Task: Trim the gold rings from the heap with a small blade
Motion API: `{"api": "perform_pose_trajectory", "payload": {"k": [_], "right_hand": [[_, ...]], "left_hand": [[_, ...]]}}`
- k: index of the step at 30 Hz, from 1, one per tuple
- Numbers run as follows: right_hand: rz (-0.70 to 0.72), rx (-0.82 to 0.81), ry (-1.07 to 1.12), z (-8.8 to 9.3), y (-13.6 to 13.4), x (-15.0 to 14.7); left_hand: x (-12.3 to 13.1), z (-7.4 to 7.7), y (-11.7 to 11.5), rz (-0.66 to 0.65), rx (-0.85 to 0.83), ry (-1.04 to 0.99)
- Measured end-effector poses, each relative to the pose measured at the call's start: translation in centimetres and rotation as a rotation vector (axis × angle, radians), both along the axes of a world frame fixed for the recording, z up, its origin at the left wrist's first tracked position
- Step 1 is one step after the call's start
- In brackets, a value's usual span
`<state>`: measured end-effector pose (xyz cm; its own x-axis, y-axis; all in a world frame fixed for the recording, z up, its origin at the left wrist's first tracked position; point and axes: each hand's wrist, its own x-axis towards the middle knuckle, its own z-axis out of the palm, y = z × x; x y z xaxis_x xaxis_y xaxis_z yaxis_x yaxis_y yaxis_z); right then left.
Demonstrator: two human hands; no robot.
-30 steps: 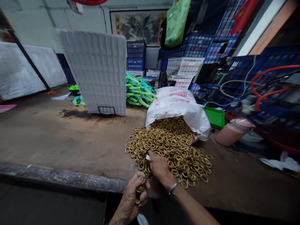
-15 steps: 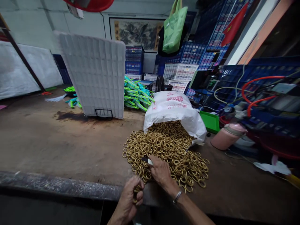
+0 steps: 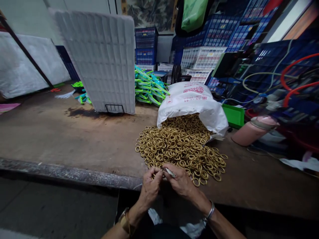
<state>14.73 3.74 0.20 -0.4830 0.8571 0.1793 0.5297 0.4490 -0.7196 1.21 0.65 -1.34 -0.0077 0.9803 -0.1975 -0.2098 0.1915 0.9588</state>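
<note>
A heap of brass rings [image 3: 179, 146] spills from an open white sack [image 3: 193, 103] onto the brown table [image 3: 74, 139]. Both my hands meet at the near edge of the heap. My left hand [image 3: 149, 187] is closed, its fingertips pinched on rings at the heap's edge. My right hand [image 3: 180, 181] is closed on a small white-tipped tool [image 3: 169, 171], held against the left fingertips. A metal bangle circles my right wrist and a watch my left.
A white gridded foam panel [image 3: 102, 63] stands upright at the back of the table. Green and blue bundled items [image 3: 148, 88] lie behind it. A pink flask [image 3: 254, 130] and a green tray [image 3: 233, 115] sit to the right. Blue and white crates stack behind.
My left hand rose from below the table edge up to the heap and met my right hand, which drew back toward the near edge. The view tilted down.
</note>
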Motion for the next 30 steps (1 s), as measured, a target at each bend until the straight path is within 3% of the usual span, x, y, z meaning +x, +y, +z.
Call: {"api": "perform_pose_trajectory", "payload": {"k": [5, 9, 14, 19, 25, 30], "right_hand": [[-0.155, -0.304, 0.295, -0.5, -0.6, -0.7], [-0.299, -0.675, 0.489, -1.0, -1.6, -1.0], [-0.285, -0.909, 0.671, -1.5, -2.8, -1.0], [-0.320, -0.869, 0.695, -2.0, -3.0, -0.4], [-0.354, -0.484, 0.453, -1.3, -2.7, 0.6], [-0.340, -0.523, 0.483, -1.1, -3.1, 0.9]], "left_hand": [[0.0, -0.2, -0.6, 0.067, -0.008, 0.056], [0.5, -0.2, -0.9, 0.124, 0.078, 0.123], [1.3, -0.7, -1.5, 0.107, 0.215, 0.208], [1.6, -0.9, -2.0, 0.061, 0.186, 0.218], [1.7, -0.3, -2.4, -0.064, -0.003, 0.143], [1.9, -0.1, -2.7, -0.172, -0.092, 0.002]]}}
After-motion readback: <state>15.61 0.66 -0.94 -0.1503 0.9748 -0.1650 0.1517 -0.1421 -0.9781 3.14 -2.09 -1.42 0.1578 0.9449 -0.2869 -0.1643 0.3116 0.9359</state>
